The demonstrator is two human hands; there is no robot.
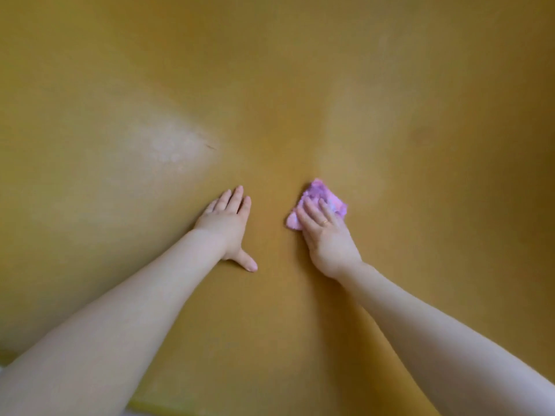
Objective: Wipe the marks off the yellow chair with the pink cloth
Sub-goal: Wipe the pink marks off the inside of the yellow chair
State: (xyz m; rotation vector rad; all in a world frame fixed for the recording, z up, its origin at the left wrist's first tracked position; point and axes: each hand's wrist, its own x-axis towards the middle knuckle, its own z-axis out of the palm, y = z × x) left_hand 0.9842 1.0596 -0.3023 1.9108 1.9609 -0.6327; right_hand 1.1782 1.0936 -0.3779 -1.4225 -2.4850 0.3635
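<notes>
The yellow chair (pixel 270 85) fills nearly the whole head view, its smooth seat surface curving up at the sides. A whitish patch of marks (pixel 171 145) with a short dark scratch lies left of centre. My right hand (pixel 326 235) presses flat on a crumpled pink cloth (pixel 326 195), fingers straight over it; the cloth sticks out beyond the fingertips. My left hand (pixel 228 223) rests flat on the bare seat, fingers together and thumb spread, about a hand's width left of the cloth.
The chair's front edge (pixel 168 408) shows as a brighter yellow strip at the bottom left. A faint paler streak (pixel 354 139) runs up the seat above the cloth.
</notes>
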